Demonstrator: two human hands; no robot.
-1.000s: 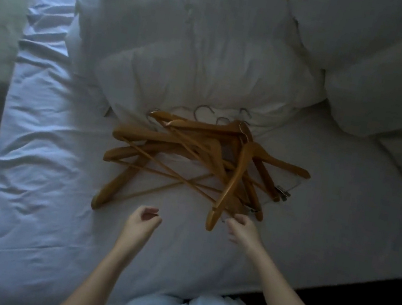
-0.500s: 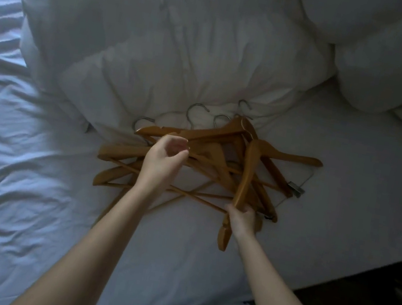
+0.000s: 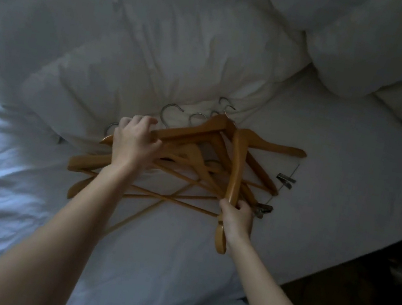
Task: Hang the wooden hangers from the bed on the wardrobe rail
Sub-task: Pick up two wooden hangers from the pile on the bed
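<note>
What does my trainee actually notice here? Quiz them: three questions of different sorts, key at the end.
1. Fill in: the metal hooks of the hanger pile lie against the white ____.
2. True or false: the left hand grips a wooden arm at the left of the pile.
3. The right hand holds a hanger by: A) its metal hook, B) a wooden arm near its lower end, C) a thin crossbar.
Key: 1 duvet; 2 true; 3 B.
</note>
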